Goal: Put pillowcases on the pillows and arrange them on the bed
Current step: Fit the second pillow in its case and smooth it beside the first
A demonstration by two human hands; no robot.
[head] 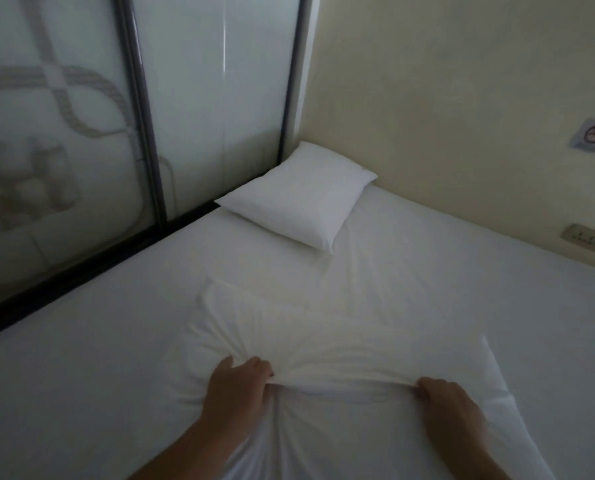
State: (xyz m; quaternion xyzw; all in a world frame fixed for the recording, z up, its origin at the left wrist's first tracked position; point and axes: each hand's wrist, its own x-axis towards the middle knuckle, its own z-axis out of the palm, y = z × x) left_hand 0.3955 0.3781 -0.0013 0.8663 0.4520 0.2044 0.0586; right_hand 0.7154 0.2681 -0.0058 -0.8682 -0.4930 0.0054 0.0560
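Note:
A white pillow (301,199) in its case lies flat in the far corner of the bed, against the wall and the glass partition. In front of me a second white pillow (323,341) lies on the sheet inside a creased white pillowcase (344,438). My left hand (235,389) pinches the open edge of the case on the left, and my right hand (448,407) grips the same edge on the right. The cloth is stretched taut between both hands. The near end of the pillow is hidden by the case.
The bed (81,375) with its white sheet fills the lower view. A frosted glass partition with a dark frame (143,116) runs along the left. A cream wall at the head carries a socket (588,238) and a round fitting (593,136).

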